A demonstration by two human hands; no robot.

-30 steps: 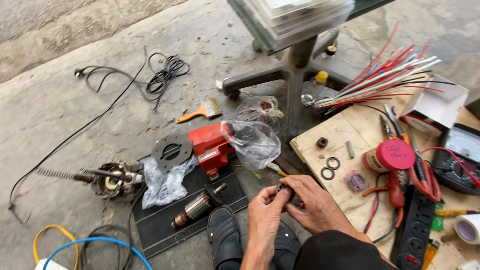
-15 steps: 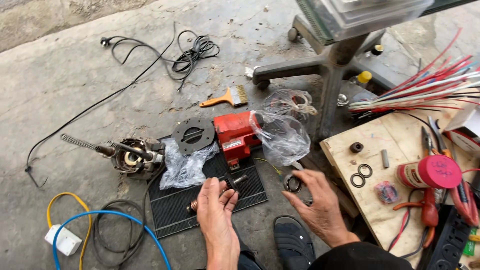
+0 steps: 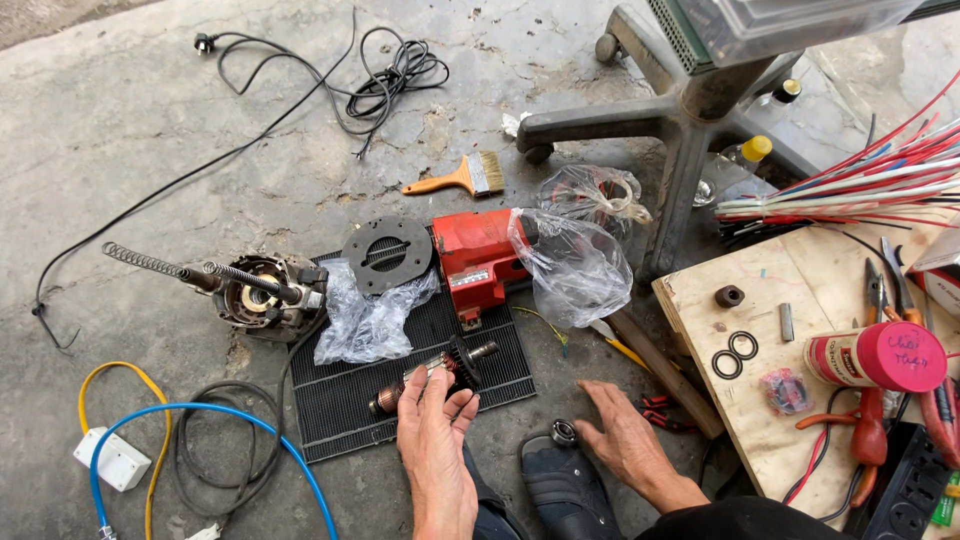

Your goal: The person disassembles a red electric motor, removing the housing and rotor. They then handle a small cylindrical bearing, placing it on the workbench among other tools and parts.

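Motor armature [image 3: 430, 375] under left hand [image 3: 436, 425] fingertips

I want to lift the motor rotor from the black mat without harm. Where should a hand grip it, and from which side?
Probably grip the rotor around its thick laminated middle, coming from above. It lies flat on the mat, tilted from lower left to upper right, so fingers can close across it. The left hand already touches it there. Avoid the black fan and thin shaft at the upper right end.
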